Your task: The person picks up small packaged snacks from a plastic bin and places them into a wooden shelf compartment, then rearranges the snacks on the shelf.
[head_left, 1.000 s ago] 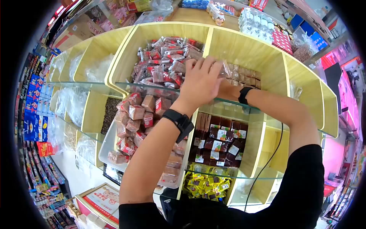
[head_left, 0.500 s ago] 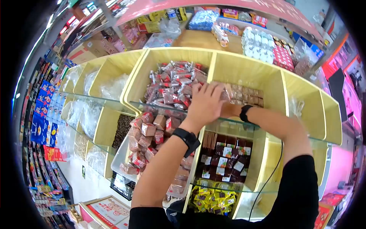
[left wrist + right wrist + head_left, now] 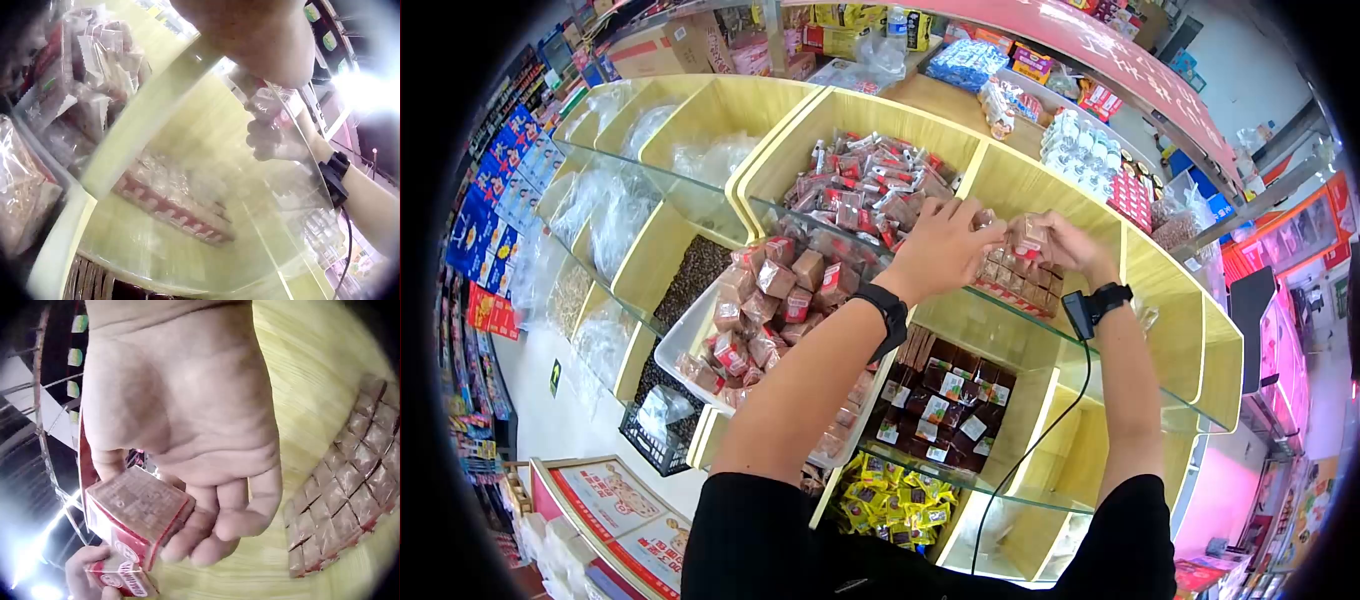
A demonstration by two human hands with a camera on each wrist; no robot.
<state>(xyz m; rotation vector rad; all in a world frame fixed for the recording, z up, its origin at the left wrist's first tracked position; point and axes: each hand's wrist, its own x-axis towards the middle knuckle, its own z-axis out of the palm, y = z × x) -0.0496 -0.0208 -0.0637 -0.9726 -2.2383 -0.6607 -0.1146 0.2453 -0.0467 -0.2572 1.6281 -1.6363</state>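
Observation:
In the head view my right hand (image 3: 1082,248) pinches a brown cube-shaped packet with a red label (image 3: 1028,236) above the upper middle compartment. The right wrist view shows that block (image 3: 140,503) between thumb and fingertips. At its lower left, my left hand (image 3: 84,569) grips a second red-labelled packet (image 3: 125,580), close beside the first. My left hand (image 3: 940,248) is left of the right one, over the divider. Neat rows of similar blocks (image 3: 1020,285) lie below the hands, also seen in the left wrist view (image 3: 172,206).
Left of the divider is a heap of small wrapped packets (image 3: 870,185). A white tray (image 3: 670,352) of loose blocks stands in front. Glass panels (image 3: 945,475) edge the compartments. Dark packages (image 3: 935,410) and yellow packets (image 3: 895,500) lie lower, and a black cable (image 3: 1040,440) hangs from the right wrist.
My right hand has come up out of the compartment and moved right, with a block now visible in its fingers. My left hand stays near the divider. The head view has shifted and turned.

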